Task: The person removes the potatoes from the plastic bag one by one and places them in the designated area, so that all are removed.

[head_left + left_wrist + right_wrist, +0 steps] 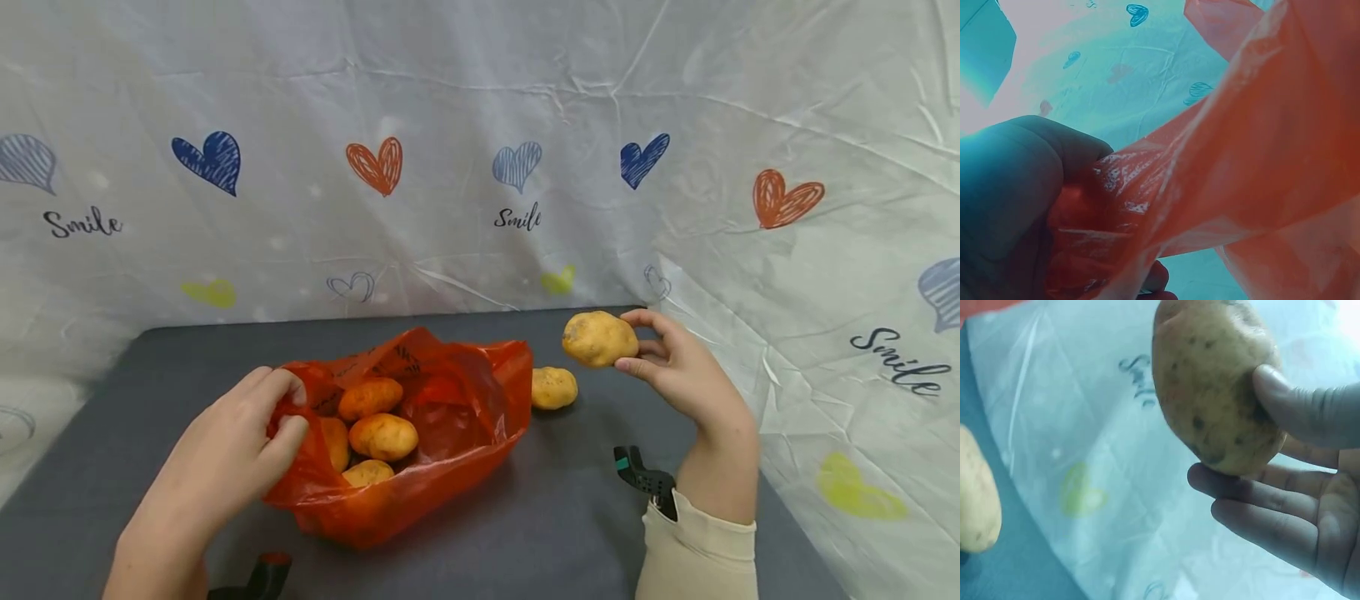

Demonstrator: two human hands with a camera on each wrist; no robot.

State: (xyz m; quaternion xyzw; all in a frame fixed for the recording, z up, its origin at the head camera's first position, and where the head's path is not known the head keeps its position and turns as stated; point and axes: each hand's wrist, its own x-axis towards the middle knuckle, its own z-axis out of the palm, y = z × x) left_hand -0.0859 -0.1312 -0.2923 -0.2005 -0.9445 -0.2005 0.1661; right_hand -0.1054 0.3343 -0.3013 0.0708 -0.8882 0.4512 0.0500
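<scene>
A red plastic bag point(450, 475) lies on the dark table with its mouth spread wide, and several potatoes point(384, 437) rest inside its left part. My left hand point(232, 442) grips the bag's left rim; in the left wrist view the thin plastic point(1241, 156) is bunched between thumb and fingers. To the right, my right hand point(678, 362) holds a yellow potato point(598, 339) up in the air, pinched by its right end. The right wrist view shows the thumb point(1272, 381) on that potato point(1210, 387), which has dark spots on its skin.
Another potato point(555, 388) lies on the dark grey table point(585, 517) just beyond the bag's right side. A pale curtain point(450, 83) printed with hearts and words hangs behind and to the right. Black wrist devices point(647, 479) sit at both wrists.
</scene>
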